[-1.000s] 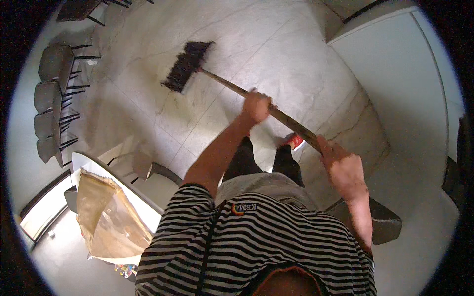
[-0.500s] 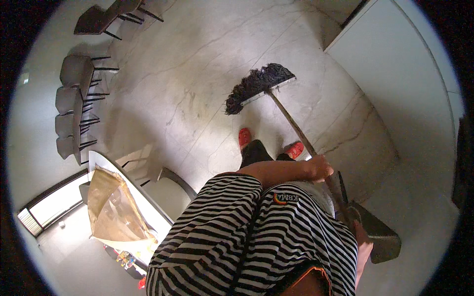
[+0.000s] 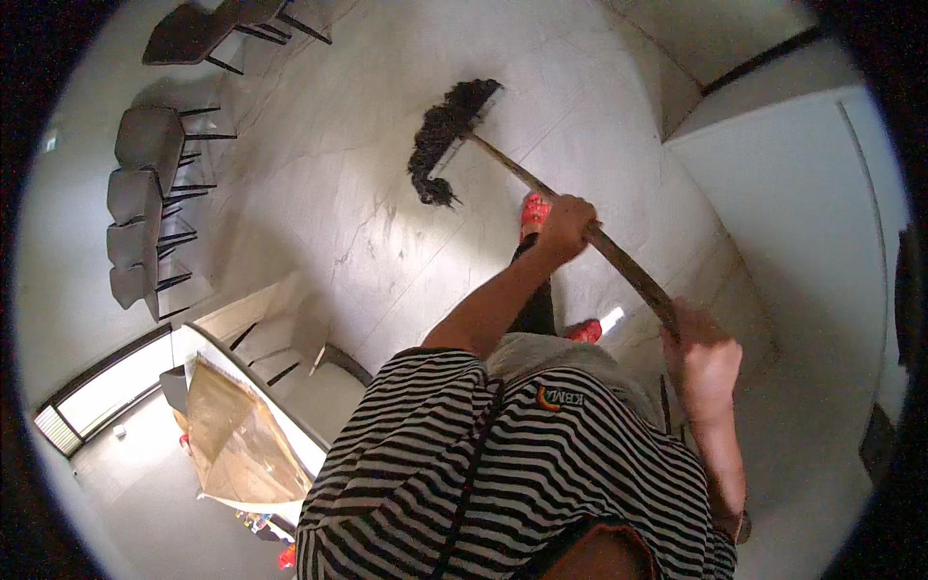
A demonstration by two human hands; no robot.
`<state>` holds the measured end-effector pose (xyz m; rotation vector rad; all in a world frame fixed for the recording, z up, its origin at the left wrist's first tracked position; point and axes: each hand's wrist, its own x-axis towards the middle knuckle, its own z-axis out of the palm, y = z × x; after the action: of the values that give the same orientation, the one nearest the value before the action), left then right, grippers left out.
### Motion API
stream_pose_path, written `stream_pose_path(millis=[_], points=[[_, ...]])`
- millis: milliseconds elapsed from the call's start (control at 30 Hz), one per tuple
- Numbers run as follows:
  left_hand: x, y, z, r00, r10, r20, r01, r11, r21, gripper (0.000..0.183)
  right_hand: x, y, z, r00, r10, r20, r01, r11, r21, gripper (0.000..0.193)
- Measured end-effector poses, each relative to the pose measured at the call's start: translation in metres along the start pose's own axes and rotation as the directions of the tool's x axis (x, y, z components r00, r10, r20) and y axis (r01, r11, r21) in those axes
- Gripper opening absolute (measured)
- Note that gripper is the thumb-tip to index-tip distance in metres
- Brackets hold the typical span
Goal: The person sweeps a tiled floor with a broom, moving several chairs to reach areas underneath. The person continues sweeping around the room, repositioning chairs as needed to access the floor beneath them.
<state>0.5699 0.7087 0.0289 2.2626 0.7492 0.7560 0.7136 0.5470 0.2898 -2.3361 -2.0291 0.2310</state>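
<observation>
A wide mop with a dark, stringy head (image 3: 447, 130) lies on the pale marble floor ahead of me. Its long wooden handle (image 3: 633, 274) slants back from the head toward my right side. Partway down the handle, my left hand (image 3: 567, 228) is wrapped round the wood. My right hand (image 3: 700, 358) grips the same handle close to its upper end, off to the right of my body. Both my feet, in red shoes (image 3: 535, 214), stand on the floor beneath the handle.
Grey chairs (image 3: 147, 135) with dark legs line the left side. At the lower left is a table (image 3: 242, 425) with a brownish, sheet-like cover, and a chair (image 3: 333, 387) beside it. A pale cabinet-like block (image 3: 793, 184) rises on the right.
The mop head has slid forward and left, turning steeper. My left hand has moved forward and left; my right hand has come up and forward from beside my body. My feet have shifted.
</observation>
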Motion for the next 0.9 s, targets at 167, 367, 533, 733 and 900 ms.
stream_pose_path(millis=[167, 367, 533, 733, 900], points=[[0.059, -0.138, -0.087, 0.989, -0.104, -0.109, 0.113, 0.99, 0.083, 0.016, 0.17, -0.063, 0.015, 0.976, -0.161, 0.15, 0.161, 0.987, 0.008, 0.023], [0.086, -0.262, -0.142, 0.96, -0.259, -0.106, 0.273, 0.949, 0.156, 0.017, 0.282, -0.101, 0.073, 0.961, -0.2, 0.191, 0.174, 0.974, 0.144, 0.02], [0.125, -0.222, -0.119, 0.986, -0.129, 0.107, 0.083, 0.931, 0.356, 0.025, 0.264, -0.037, 0.019, 0.951, -0.122, 0.285, 0.085, 0.986, 0.141, 0.034], [0.143, -0.089, -0.015, 0.862, 0.044, 0.505, -0.102, 0.991, 0.087, 0.037, 0.128, 0.082, -0.045, 0.964, 0.045, 0.262, -0.064, 0.996, 0.066, 0.044], [0.155, 0.091, 0.042, 0.765, 0.205, 0.611, -0.066, 0.968, -0.242, 0.029, -0.005, 0.113, -0.137, 0.933, 0.312, 0.177, -0.325, 0.944, 0.051, 0.04]])
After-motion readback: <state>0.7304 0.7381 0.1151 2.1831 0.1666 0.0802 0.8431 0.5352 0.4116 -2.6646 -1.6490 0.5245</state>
